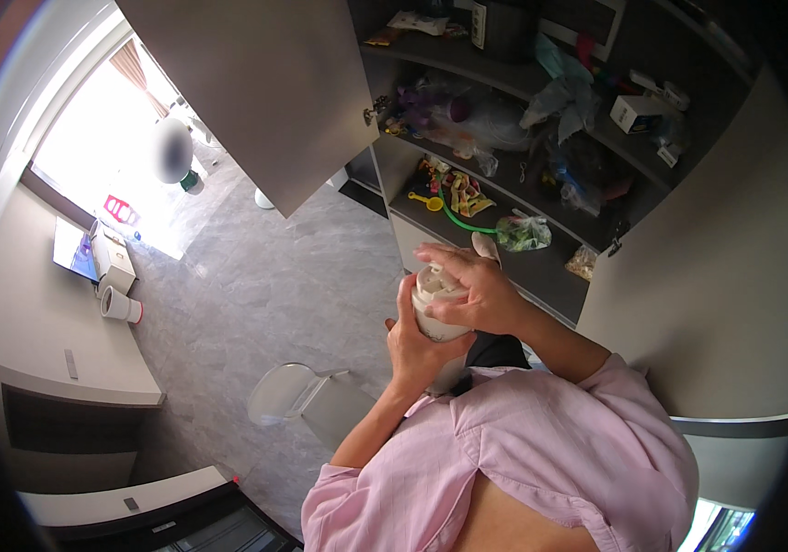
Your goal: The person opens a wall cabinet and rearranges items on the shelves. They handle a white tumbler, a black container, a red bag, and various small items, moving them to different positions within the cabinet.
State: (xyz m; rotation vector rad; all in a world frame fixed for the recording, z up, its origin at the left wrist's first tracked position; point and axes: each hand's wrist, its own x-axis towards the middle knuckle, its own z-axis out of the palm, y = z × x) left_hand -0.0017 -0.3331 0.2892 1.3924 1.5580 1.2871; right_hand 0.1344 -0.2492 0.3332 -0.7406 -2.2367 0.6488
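Observation:
A white bottle or tumbler (441, 327) with a moulded lid (437, 281) is held upright before my chest. My left hand (416, 348) wraps around its body from the left and below. My right hand (480, 286) is at the lid, its fingers spread over and beside the top, touching it. Beyond the right hand's fingers shows a small pale rounded piece (484, 245), perhaps a part of the lid; I cannot tell. The lower end of the bottle is partly hidden by the left hand and wrist.
An open cabinet holds shelves (546, 279) with plastic bags, a yellow toy scoop (427, 201), a green tube (459, 222) and a small white box (635, 114). Its door (256, 90) stands open. A transparent chair (297, 397) is on the grey floor; a white bin (120, 306) stands left.

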